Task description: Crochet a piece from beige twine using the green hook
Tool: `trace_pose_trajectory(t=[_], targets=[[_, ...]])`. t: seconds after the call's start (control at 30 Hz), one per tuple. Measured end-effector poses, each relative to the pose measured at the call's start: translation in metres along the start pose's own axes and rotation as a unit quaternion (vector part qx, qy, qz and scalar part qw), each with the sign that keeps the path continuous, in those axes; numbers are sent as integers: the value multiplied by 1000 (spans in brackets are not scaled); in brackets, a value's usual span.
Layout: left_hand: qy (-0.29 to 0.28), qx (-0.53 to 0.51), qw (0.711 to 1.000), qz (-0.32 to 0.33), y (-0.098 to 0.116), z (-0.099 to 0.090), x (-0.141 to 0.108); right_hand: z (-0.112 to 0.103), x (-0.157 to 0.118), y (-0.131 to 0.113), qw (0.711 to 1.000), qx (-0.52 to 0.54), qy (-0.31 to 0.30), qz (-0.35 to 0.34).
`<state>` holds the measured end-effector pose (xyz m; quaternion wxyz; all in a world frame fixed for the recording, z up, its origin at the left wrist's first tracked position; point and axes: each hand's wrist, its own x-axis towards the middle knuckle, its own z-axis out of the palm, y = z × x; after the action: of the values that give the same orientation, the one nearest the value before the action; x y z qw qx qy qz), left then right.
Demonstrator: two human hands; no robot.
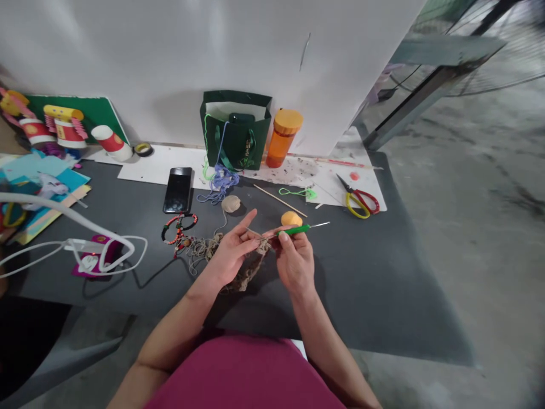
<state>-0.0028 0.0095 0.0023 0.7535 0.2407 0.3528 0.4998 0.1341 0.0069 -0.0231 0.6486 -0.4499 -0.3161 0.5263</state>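
The right hand (296,261) is closed narrowly around a green-handled crochet hook (294,230), its fingers curled on the handle and the thin metal end pointing right, clear of the work. The left hand (232,253) is more open, with its fingers spread and raised, and it pinches the top of a crocheted strip (246,271) of tan twine between the hands; the exact finger contact is hard to tell. A relaxed but firm pinch close to the newest stitches, with even tension on the strand, would suit this hold. The strip hangs over a loose tangle of twine, and a strand rises to a twine ball (230,203) on the dark mat (366,287). Nearby lie an orange ball (291,219), a wooden stick (280,200), a beaded bracelet (179,227), a phone (177,189), and red-and-yellow scissors (361,201).
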Motion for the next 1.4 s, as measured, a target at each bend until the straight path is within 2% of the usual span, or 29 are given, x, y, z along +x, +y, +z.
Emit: trace_pose_trajectory(t=[0.13, 0.23, 0.4, 0.53, 0.63, 0.73, 0.83, 0.9, 1.07, 1.2, 1.33, 1.4], targets=[[5, 4, 1000, -17, 2, -4, -1, -8, 2, -9, 996, -72, -54, -30], [18, 16, 1000, -19, 3, -6, 0, -13, 0, -19, 979, -160, -80, -94], [47, 55, 997, 30, 0, -7, 3, -17, 0, -30, 915, -311, -143, -214], [80, 60, 994, 54, -3, -5, 4, -16, 3, -24, 864, -358, -176, -306], [74, 12, 997, 30, -6, -5, 3, -14, 5, -17, 834, -365, -181, -372], [64, -54, 996, -34, -9, -6, 3, -14, 4, -12, 820, -353, -172, -418], [61, -90, 990, -88, -12, -7, 2, -15, -1, -9, 842, -317, -155, -408], [58, -96, 988, -107, -14, -8, 2, -18, -5, -7, 864, -306, -132, -377], [50, -82, 990, -105, -12, -11, 4, -22, -13, -5, 924, -307, -32, -226], [15, -64, 991, -114, -8, -10, 4, -15, -11, -4, 985, -152, -9, -83], [-7, -76, 993, -89, -6, -3, 1, -6, -9, 3, 999, -47, 3, 8], [-1, -58, 996, -65, -7, 0, 0, -4, -10, 7, 998, -58, 25, -7]])
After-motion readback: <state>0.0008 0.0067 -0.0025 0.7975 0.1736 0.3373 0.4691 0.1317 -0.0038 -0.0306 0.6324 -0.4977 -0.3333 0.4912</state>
